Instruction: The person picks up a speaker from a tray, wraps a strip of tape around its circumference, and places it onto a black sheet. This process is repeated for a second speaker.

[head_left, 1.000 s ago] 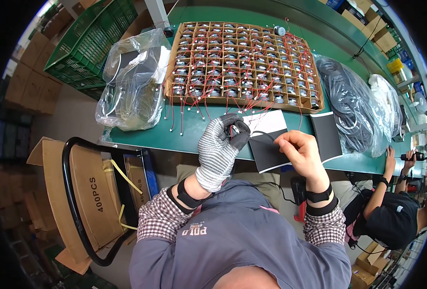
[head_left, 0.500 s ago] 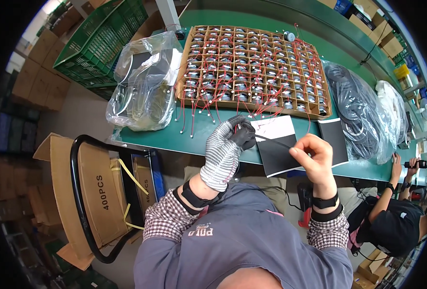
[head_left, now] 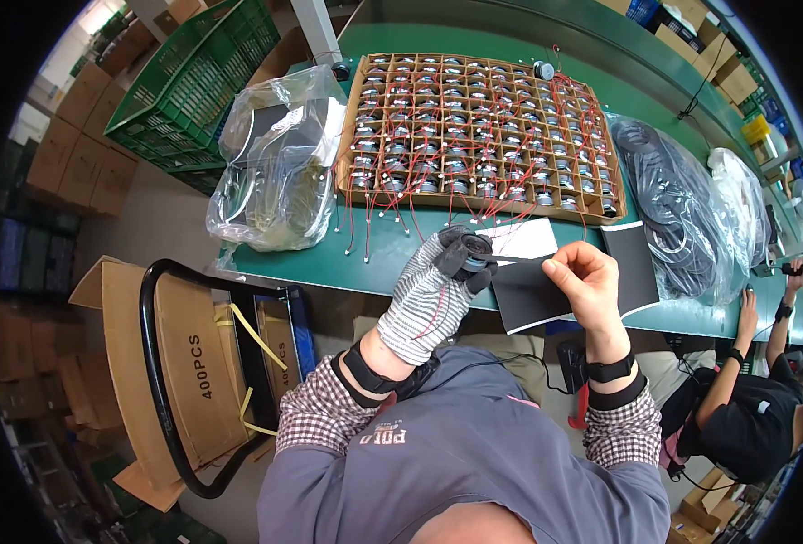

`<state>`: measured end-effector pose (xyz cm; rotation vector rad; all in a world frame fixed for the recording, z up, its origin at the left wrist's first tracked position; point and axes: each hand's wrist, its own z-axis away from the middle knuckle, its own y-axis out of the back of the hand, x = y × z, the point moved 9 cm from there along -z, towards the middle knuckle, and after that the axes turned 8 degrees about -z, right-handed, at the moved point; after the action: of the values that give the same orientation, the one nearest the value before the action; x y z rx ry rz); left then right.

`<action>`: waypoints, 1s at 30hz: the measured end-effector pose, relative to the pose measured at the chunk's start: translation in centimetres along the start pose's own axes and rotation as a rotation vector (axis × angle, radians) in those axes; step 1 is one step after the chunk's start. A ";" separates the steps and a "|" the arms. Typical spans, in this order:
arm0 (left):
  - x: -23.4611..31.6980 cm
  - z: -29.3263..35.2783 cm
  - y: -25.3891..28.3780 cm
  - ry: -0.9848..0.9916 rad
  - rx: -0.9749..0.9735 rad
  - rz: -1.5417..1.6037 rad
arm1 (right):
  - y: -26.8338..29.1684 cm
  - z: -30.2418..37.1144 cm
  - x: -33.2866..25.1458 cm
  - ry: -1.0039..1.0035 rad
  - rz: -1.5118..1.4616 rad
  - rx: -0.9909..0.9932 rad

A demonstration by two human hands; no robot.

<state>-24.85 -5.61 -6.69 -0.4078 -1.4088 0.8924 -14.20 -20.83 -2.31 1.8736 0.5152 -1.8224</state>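
Note:
My left hand [head_left: 427,299], in a grey-and-white striped glove with dark fingertips, grips a small round black speaker [head_left: 477,251] over the front edge of the bench. Between the thumb and forefinger of my bare right hand [head_left: 588,283] is pinched the end of a thin black strip [head_left: 519,260]. It stretches across to the speaker's rim. A red wire hangs down over the glove. Beneath the strip lie a black sheet [head_left: 527,299] and a white sheet [head_left: 527,238], with another black sheet [head_left: 635,263] to the right.
A partitioned cardboard tray [head_left: 356,195] full of wired speakers stands on the green bench [head_left: 374,263]. Plastic bags flank it, one with dark sheets [head_left: 275,195], one with black rings [head_left: 664,208]. A cart with cartons [head_left: 188,363] stands left. A co-worker [head_left: 746,417] sits right.
My left hand has turned the speaker so its round front faces up more. My right hand has shifted slightly left, still pinching the strip. At far right the co-worker's hand has risen.

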 end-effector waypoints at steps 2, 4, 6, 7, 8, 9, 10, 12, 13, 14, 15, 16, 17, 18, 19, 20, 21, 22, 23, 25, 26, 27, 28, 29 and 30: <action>0.0 0.2 -0.3 0.004 0.005 -0.010 | 0.0 -0.2 -0.1 0.025 0.021 0.028; 0.0 0.5 -0.7 0.008 -0.008 -0.014 | -0.1 -0.4 -0.3 0.036 0.032 0.046; 0.1 0.7 -1.3 0.013 -0.019 -0.016 | -1.0 -1.1 -0.7 0.024 0.086 0.002; 0.2 0.8 -1.7 0.033 -0.045 0.027 | -1.3 -1.3 -0.9 0.018 0.112 -0.019; 0.4 0.9 -2.0 0.051 -0.071 0.070 | -1.4 -1.5 -1.0 0.018 0.113 -0.016; 0.4 1.0 -2.3 0.069 -0.097 0.113 | -1.5 -1.5 -1.1 0.019 0.108 -0.015; 0.4 1.0 -2.2 0.070 -0.098 0.113 | -1.6 -1.6 -1.3 0.020 0.103 -0.014; 0.5 0.8 -1.1 0.056 -0.051 0.167 | -1.7 -1.5 -1.6 0.025 0.097 -0.023; 0.7 0.8 -0.5 0.044 -0.024 0.193 | -1.6 -1.2 -1.7 0.022 0.070 -0.023; 0.8 0.8 -0.2 0.037 -0.020 0.193 | -1.3 -0.7 -1.7 0.017 0.043 -0.023; 1.1 0.7 0.3 0.000 0.012 0.167 | -1.4 -0.2 -1.7 0.011 0.015 -0.023; 1.4 0.6 0.8 -0.037 0.045 0.141 | -1.7 0.4 -2.0 0.012 0.014 -0.032; 1.7 0.6 1.2 -0.069 0.075 0.116 | -2.2 1.2 -2.8 0.064 0.008 -0.065; 1.7 0.5 1.3 -0.072 0.079 0.116 | -2.8 2.0 -3.7 0.116 0.001 -0.098; 1.8 0.4 1.4 -0.092 0.089 0.102 | -3.2 2.5 -4.6 0.167 -0.006 -0.128; 1.9 0.4 1.5 -0.110 0.099 0.088 | -3.4 2.8 -5.0 0.166 -0.007 -0.128; 2.0 0.4 1.6 -0.129 0.110 0.073 | -4.3 3.1 -6.0 0.223 0.020 -0.184; 1.9 0.3 1.7 -0.127 0.109 0.073 | -5.2 3.5 -6.8 0.280 0.049 -0.238; 1.8 0.4 1.7 -0.128 0.109 0.072 | -5.8 3.9 -7.4 0.338 0.077 -0.292; 1.8 0.4 1.9 -0.131 0.110 0.068 | -5.2 3.4 -6.6 0.299 0.064 -0.255; 1.9 0.5 2.0 -0.131 0.111 0.068 | -4.7 3.0 -5.9 0.262 0.051 -0.219; 1.9 0.6 1.9 -0.115 0.105 0.082 | -4.1 2.5 -5.2 0.225 0.040 -0.182; 1.9 0.6 1.9 -0.098 0.098 0.096 | -3.9 2.3 -4.8 0.224 0.041 -0.181; 1.9 0.7 1.9 -0.083 0.093 0.111 | -3.1 1.8 -3.7 0.167 0.021 -0.132; 1.9 0.7 1.8 -0.084 0.094 0.112 | -2.5 1.4 -2.7 0.109 0.002 -0.083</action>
<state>-26.24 -3.26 -6.57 -0.3847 -1.4253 1.0736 -16.87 -19.42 0.22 1.9234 0.6168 -1.6783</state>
